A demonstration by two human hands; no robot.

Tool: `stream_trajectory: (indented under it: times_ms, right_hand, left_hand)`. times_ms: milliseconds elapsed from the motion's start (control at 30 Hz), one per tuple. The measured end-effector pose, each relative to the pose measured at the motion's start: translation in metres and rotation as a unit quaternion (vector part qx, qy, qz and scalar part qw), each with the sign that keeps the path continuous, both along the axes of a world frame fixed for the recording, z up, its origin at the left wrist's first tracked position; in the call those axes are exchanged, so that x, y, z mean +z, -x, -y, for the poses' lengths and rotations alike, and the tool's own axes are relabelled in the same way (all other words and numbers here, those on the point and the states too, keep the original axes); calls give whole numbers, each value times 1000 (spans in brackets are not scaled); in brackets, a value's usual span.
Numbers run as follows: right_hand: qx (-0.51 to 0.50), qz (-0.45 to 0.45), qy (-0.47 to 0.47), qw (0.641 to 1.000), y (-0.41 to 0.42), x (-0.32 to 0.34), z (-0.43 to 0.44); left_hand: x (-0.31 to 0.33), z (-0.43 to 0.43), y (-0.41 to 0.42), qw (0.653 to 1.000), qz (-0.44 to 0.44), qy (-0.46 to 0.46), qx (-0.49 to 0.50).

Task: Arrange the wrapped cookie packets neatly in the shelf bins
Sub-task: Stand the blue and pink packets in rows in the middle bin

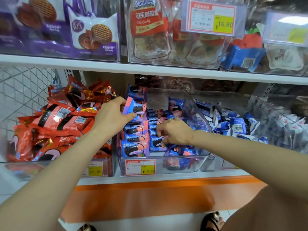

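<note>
A clear middle bin [183, 161] on the lower shelf holds blue-and-pink wrapped cookie packets. Several stand in a neat row [135, 139] along its left side; others lie loose at the right [181, 151]. My left hand [111, 116] holds one blue-and-pink packet [135, 108] upright above the back of that row, pinched between thumb and fingers. My right hand [173, 130] reaches into the bin's middle, its fingers curled round the top edge of a packet [156, 142] in a second row.
A bin of red cookie packets [55, 122] stands to the left, a bin of blue-and-white packets [236, 125] to the right. Price tags [140, 167] hang on the bin fronts. An upper shelf [150, 68] carries bagged snacks close overhead. Wire mesh [25, 84] closes the far left.
</note>
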State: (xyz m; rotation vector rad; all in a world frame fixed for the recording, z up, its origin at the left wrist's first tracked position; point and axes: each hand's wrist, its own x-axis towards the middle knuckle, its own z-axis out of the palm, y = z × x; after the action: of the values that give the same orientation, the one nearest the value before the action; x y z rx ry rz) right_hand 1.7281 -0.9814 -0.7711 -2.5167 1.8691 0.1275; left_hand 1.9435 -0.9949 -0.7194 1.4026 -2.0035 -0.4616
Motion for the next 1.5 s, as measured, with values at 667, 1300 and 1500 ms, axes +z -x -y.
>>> stream_trajectory:
  times_ms: [667, 1300, 1500]
  right_hand:
    - [-55, -207, -181, 960, 37, 37, 12]
    - [1, 162, -78, 984, 3, 7, -29]
    - [23, 87, -75, 993, 13, 7, -24]
  left_hand:
    - [-8, -4, 27, 996, -20, 34, -82]
    - [-7, -2, 20, 998, -26, 27, -56]
    - [-6, -2, 18, 997, -30, 28, -58]
